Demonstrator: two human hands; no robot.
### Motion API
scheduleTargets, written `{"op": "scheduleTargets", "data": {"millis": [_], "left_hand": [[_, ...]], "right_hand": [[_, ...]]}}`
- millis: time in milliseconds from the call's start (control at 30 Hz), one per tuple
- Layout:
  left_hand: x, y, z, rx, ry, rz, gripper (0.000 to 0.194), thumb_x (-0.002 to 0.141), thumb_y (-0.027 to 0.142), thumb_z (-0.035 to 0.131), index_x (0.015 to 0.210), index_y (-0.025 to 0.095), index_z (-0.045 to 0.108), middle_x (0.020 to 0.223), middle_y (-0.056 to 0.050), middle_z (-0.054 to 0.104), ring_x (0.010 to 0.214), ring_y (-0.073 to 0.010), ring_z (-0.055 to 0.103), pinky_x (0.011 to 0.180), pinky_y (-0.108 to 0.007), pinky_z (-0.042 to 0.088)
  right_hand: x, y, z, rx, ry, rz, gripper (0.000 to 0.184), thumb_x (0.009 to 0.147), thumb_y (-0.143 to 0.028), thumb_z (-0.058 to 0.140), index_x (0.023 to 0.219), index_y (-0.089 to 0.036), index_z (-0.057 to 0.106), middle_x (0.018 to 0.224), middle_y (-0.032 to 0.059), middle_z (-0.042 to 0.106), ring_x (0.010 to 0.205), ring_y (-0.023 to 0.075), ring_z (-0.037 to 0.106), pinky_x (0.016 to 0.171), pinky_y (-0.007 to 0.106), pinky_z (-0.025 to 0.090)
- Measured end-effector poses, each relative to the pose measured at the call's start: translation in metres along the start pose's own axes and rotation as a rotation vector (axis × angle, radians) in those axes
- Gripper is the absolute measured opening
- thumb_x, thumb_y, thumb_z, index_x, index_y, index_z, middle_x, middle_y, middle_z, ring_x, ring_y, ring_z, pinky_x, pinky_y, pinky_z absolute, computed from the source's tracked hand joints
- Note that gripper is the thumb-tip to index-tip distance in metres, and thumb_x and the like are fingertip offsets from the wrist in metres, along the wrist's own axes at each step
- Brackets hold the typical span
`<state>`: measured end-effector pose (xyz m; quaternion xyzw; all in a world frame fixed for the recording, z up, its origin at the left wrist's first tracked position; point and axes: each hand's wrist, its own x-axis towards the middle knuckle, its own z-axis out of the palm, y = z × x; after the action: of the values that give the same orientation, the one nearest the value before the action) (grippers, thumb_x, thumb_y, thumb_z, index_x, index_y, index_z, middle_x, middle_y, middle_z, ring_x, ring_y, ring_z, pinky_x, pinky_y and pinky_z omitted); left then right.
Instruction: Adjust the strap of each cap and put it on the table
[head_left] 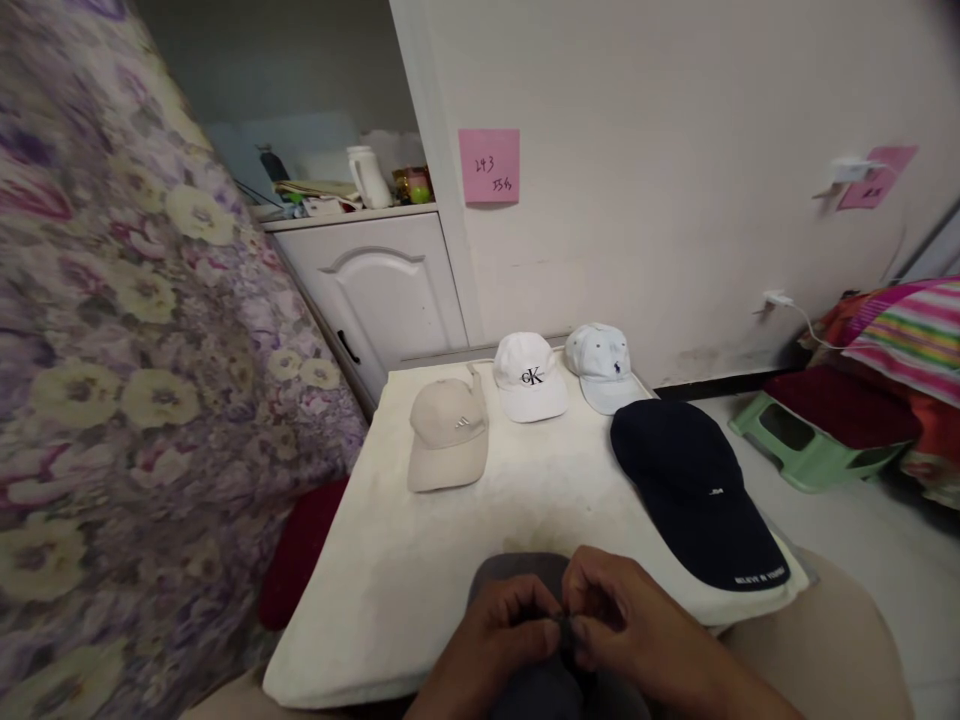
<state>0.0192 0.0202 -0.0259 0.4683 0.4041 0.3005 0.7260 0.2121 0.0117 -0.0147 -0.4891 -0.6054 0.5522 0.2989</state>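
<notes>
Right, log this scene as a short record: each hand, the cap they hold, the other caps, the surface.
left hand: fingertips pinched on the grey cap
right hand: fingertips pinched on the same cap, close to the left hand's
exact part held: too small to tell
other caps: beige cap, white cap, pale blue cap, navy cap
largest in view: navy cap
surface: cream cloth

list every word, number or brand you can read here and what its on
"243": left pink note; the handwriting below it is unclear
"CK": front of the white cap
"BELIEVE IN YO...": brim edge of the navy cap, ending blurred
Too small or blurred to read: the navy cap's crown mark; the far-right pink note
Emblems without readable words: beige cap, pale blue cap
</notes>
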Motion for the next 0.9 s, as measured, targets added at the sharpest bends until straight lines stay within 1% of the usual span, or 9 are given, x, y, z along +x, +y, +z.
{"op": "scheduleTargets", "data": {"millis": [100,300,367,433,533,600,633,767,900], "left_hand": [[0.003,0.0,-0.001,0.056,0.025,-0.007,0.012,0.067,0.026,0.076,0.073,0.017,0.071,0.068,0.001,0.071,0.06,-0.0116,0.055,0.059,-0.025,0.034],[0.003,-0.003,-0.002,0.084,0.018,-0.009,0.014,0.068,0.029,0.075,0.074,0.017,0.07,0.07,0.0,0.071,0.064,-0.0139,0.056,0.063,-0.027,0.036],[0.002,-0.004,-0.003,0.069,0.017,-0.003,0.014,0.069,0.029,0.075,0.076,0.017,0.071,0.072,-0.001,0.072,0.067,-0.0157,0.059,0.066,-0.028,0.038],[0.002,-0.005,-0.005,0.031,0.008,0.007,0.014,0.072,0.029,0.074,0.079,0.017,0.073,0.076,-0.004,0.074,0.072,-0.0195,0.063,0.07,-0.031,0.04],[-0.001,-0.002,-0.008,0.052,-0.009,0.115,0.015,0.076,0.032,0.074,0.08,0.018,0.076,0.081,-0.006,0.073,0.081,-0.0233,0.065,0.076,-0.034,0.041],[-0.004,0.0,-0.01,0.077,0.0,0.184,0.015,0.078,0.034,0.074,0.08,0.019,0.077,0.081,-0.005,0.072,0.083,-0.0235,0.064,0.078,-0.034,0.041],[-0.006,0.0,-0.01,0.059,0.011,0.188,0.015,0.077,0.035,0.075,0.08,0.019,0.077,0.08,-0.005,0.072,0.082,-0.0229,0.064,0.077,-0.034,0.041],[-0.016,-0.001,-0.008,-0.113,0.047,0.117,0.014,0.075,0.034,0.079,0.078,0.02,0.078,0.072,-0.005,0.074,0.072,-0.0213,0.064,0.072,-0.033,0.042],[-0.023,-0.003,-0.009,-0.137,0.057,0.128,0.014,0.076,0.032,0.078,0.077,0.018,0.078,0.073,-0.006,0.074,0.073,-0.0207,0.064,0.072,-0.032,0.042]], "right_hand": [[0.002,-0.001,-0.002,-0.004,-0.019,0.0,0.017,0.067,-0.007,0.054,0.075,-0.022,0.053,0.069,-0.0038,0.056,0.066,0.0157,0.054,0.056,0.027,0.038],[0.002,-0.003,-0.006,0.0,-0.046,0.031,0.017,0.068,-0.006,0.054,0.075,-0.021,0.055,0.066,-0.0028,0.063,0.064,0.0163,0.059,0.057,0.027,0.04],[0.002,-0.005,-0.007,0.029,-0.064,0.046,0.016,0.069,-0.006,0.054,0.076,-0.021,0.055,0.065,-0.0031,0.063,0.062,0.0157,0.06,0.056,0.027,0.04],[0.002,-0.008,-0.007,0.095,-0.088,0.06,0.013,0.072,-0.008,0.054,0.077,-0.02,0.055,0.065,-0.0035,0.063,0.061,0.0157,0.061,0.056,0.027,0.043],[0.003,-0.014,-0.007,0.226,-0.123,0.046,0.008,0.077,-0.012,0.057,0.079,-0.02,0.055,0.066,-0.0051,0.059,0.061,0.0148,0.061,0.057,0.027,0.047],[0.004,-0.018,-0.006,0.287,-0.15,0.019,0.007,0.079,-0.015,0.06,0.081,-0.02,0.054,0.066,-0.0055,0.059,0.06,0.0135,0.06,0.058,0.026,0.046],[0.004,-0.02,-0.005,0.302,-0.165,0.005,0.007,0.08,-0.015,0.061,0.081,-0.019,0.054,0.066,-0.0053,0.06,0.06,0.0131,0.06,0.058,0.026,0.045],[0.004,-0.029,-0.001,0.304,-0.209,-0.02,0.007,0.085,-0.018,0.061,0.084,-0.019,0.055,0.066,-0.0041,0.063,0.062,0.0134,0.06,0.059,0.026,0.041],[0.001,-0.037,0.004,0.217,-0.216,-0.055,0.007,0.087,-0.018,0.06,0.084,-0.02,0.054,0.068,-0.0033,0.063,0.066,0.0152,0.058,0.062,0.028,0.042]]}}
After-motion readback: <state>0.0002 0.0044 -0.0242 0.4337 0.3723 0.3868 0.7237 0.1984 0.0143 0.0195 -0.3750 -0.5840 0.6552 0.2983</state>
